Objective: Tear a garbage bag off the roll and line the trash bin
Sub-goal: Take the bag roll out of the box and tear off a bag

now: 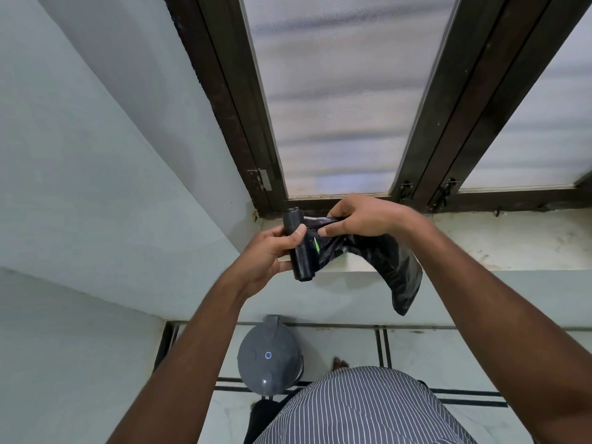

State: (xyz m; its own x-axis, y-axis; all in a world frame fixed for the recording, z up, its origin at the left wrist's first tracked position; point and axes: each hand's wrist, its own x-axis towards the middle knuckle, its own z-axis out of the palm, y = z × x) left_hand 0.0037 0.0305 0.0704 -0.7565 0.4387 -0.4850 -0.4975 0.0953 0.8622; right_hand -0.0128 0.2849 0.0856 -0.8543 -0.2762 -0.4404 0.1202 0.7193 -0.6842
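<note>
A black roll of garbage bags (296, 248) stands nearly upright in front of the window sill, gripped around its middle by my left hand (272, 251). My right hand (358, 219) pinches the loose black garbage bag (394, 270) right beside the roll. That bag is still joined to the roll, and its free end hangs down to the right. On the floor below, against the wall, stands a grey round trash bin (269, 357) with its lid closed.
A pale stone window sill (480, 241) runs behind my hands under a dark-framed window (426, 149). A light wall (96, 187) closes the left side. My striped shirt (362, 411) fills the bottom centre, over a tiled floor (448, 350).
</note>
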